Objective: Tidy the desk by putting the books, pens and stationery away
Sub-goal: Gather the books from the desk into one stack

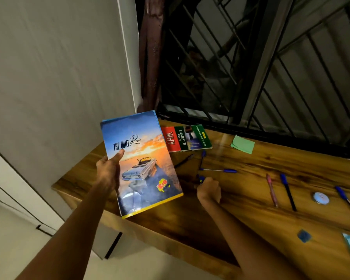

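The left hand [107,168] grips a glossy notebook [141,164] titled "THE QUIET Ride", its cover showing a convertible under an orange sunset, held tilted above the near-left corner of the glossy wood-grain tabletop [251,199]. The right hand [209,189] is curled round a blue-capped pen [200,179] down on the tabletop. Beyond lie a red-and-green book [187,138] reading "WHY" and "ILLUSTRATED BOOK OF", a green sticky-note pad [243,144], and more loose pens [218,170].
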Tool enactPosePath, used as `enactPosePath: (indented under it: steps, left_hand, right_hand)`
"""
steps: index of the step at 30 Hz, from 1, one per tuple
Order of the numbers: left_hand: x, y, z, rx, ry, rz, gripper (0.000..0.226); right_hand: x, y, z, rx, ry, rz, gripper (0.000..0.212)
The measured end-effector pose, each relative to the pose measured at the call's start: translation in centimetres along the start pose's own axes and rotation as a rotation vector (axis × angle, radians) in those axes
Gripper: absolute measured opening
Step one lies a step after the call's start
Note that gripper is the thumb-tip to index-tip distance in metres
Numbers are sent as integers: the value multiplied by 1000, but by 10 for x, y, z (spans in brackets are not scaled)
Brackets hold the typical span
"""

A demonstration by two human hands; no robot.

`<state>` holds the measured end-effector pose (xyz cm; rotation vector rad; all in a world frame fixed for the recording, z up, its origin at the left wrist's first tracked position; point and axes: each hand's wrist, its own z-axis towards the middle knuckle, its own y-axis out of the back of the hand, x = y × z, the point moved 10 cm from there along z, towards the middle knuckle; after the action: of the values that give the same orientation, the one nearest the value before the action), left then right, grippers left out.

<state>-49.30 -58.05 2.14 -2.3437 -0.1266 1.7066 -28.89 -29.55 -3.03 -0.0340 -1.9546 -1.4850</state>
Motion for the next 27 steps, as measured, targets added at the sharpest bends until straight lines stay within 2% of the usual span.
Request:
enactPosePath:
  steps: [2, 6, 9, 11, 14, 17, 19, 21, 24, 27]
  left_hand:
    - [-4, 3, 18, 4, 20, 29, 43]
    - [-20, -9, 58, 126, 79, 92, 25]
    - [-21, -18, 73, 234, 125, 148, 23]
    - [-23, -20, 94, 280, 147, 156, 22]
    - [-28, -18, 122, 257, 143, 161, 25]
    - [-33, -15, 153, 245, 137, 149, 26]
    - [-34, -16, 166, 253, 155, 150, 35]
    - [-35, -19, 176, 260, 159, 139, 36]
    - [-33, -23, 184, 274, 192, 128, 33]
    - [-28, -22, 192, 260, 231, 144, 46]
  right_hand:
    - [0, -1, 2, -10, -38, 11, 29]
    - [16, 6, 28, -120, -64, 101, 43]
    - [54, 3, 66, -66, 132, 88, 36]
    - [96, -9, 90, -29, 313, -17, 34]
    - [148, -42, 111, 69, 577, -283, 38]
    - [171, -83, 121, 222, 664, -523, 58]
    - [175, -99, 120, 267, 690, -663, 66]
    - [183, -102, 118, 243, 737, -776, 60]
    - [205, -95, 112, 170, 825, -882, 38]
    - [219, -102, 108, 223, 869, -992, 39]
